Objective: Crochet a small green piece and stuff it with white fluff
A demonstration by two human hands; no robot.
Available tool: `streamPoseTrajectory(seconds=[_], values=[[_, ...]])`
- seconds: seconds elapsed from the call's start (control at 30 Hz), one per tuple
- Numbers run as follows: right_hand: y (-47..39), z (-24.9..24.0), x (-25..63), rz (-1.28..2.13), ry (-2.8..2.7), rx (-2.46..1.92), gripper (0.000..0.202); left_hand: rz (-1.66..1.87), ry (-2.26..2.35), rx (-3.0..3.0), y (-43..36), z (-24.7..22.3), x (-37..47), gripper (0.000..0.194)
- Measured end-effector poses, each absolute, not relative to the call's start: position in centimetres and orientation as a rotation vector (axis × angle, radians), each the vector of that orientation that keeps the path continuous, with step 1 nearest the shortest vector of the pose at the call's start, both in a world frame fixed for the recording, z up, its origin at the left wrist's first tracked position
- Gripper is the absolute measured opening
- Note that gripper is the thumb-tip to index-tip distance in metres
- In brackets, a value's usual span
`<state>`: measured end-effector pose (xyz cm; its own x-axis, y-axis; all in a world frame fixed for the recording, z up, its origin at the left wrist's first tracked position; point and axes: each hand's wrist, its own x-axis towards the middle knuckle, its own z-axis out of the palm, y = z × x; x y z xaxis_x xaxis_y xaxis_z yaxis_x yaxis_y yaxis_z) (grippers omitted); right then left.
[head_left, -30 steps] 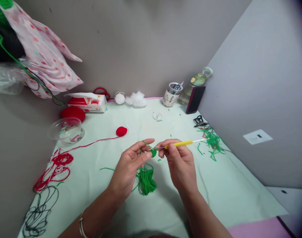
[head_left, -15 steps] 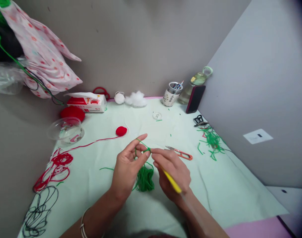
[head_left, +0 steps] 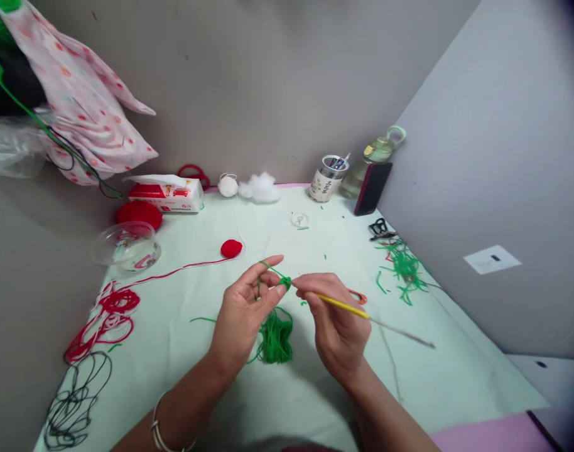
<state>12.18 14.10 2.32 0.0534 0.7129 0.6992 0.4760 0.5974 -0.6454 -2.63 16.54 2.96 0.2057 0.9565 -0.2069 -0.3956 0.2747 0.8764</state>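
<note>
My left hand (head_left: pixel 242 307) pinches a small piece of green crochet work (head_left: pixel 285 284) between thumb and fingers. Green yarn runs from that piece up over the raised index finger. In my right hand (head_left: pixel 341 320) is a crochet hook (head_left: pixel 344 306) with a yellow grip and a long metal shaft pointing to the lower right. Its tip meets the green work; the exact loop is too small to make out. Beneath the hands lies a bundle of green yarn (head_left: pixel 276 339). Orange thread snips (head_left: pixel 358 296) lie partly hidden behind my right hand.
A red ball (head_left: pixel 231 248) and red and white yarn (head_left: pixel 120 304) lie left, above dark cord (head_left: pixel 80 402). Along the back stand a tissue pack (head_left: pixel 167 194), white stuffing (head_left: pixel 261 188), a pen tin (head_left: pixel 327 180), a bottle (head_left: pixel 355 176) and a phone (head_left: pixel 372 188). Green scraps (head_left: pixel 404 267) lie right.
My right hand has turned and shifted slightly right, swinging the hook's back end up and to the right. The snips are now more covered. My left hand keeps nearly the same place.
</note>
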Motion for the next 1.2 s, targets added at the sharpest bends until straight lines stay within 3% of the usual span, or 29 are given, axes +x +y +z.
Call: streamPoseTrajectory(seconds=[0.17,0.43,0.6,0.7,0.8,1.03,1.2], values=[[13.7,2.0,12.0,-0.089,-1.770,-1.027,0.032,0.925,0.741,0.543,16.6,3.4,-2.6,0.043],[14.5,2.6,12.5,0.768,-1.153,-0.975,0.020,0.938,0.738,0.602,16.7,3.9,-3.1,0.030],[14.4,2.7,12.0,0.652,-1.310,-1.019,0.020,0.988,0.835,0.753,16.4,3.8,-2.5,0.031],[14.3,2.8,11.9,0.600,-1.336,-0.976,0.018,0.988,0.837,0.732,16.6,3.9,-2.5,0.043],[14.5,2.8,12.5,0.773,-1.203,-0.947,0.018,0.909,0.753,0.633,16.7,4.1,-2.9,0.049],[15.4,3.3,13.6,1.150,-0.949,-0.835,0.020,0.862,0.628,0.575,16.6,4.0,-3.1,0.037],[14.7,3.1,12.5,0.831,-1.260,-0.942,0.017,0.993,0.797,0.732,16.2,3.8,-2.5,0.038]])
